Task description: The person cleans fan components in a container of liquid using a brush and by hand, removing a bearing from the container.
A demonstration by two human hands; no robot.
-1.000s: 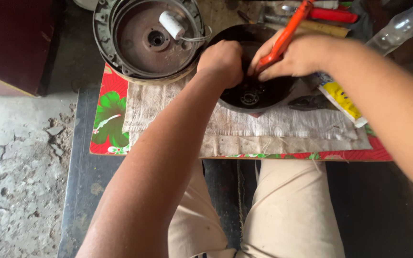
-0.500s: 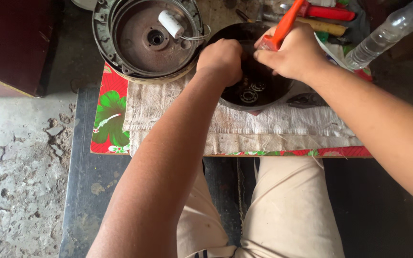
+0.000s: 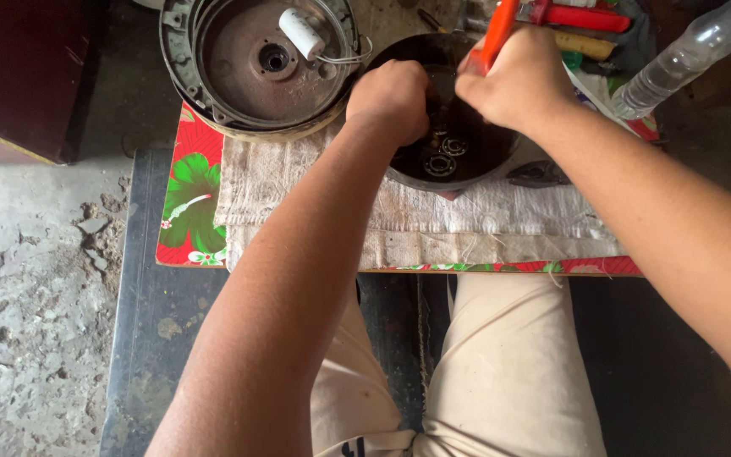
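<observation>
A dark round bowl (image 3: 484, 152) sits on a dirty white cloth (image 3: 433, 220), with two metal bearings (image 3: 439, 163) lying in dark liquid inside it. My left hand (image 3: 392, 100) is a closed fist over the bowl's left rim; what it grips is hidden. My right hand (image 3: 519, 83) is shut on an orange-handled brush (image 3: 495, 34), held upright with its lower end down in the bowl.
A round metal motor housing (image 3: 255, 63) with a white cylindrical capacitor (image 3: 301, 34) lies at the upper left. Red-handled tools (image 3: 590, 17), a clear plastic bottle (image 3: 687, 55) and dark pliers (image 3: 539, 175) are at the right. A red floral board (image 3: 189, 203) lies under the cloth, above my knees.
My right hand has drawn in over the bowl and tipped the orange handle more upright. The yellow packet by my right wrist is no longer in sight. My left fist has stayed put.
</observation>
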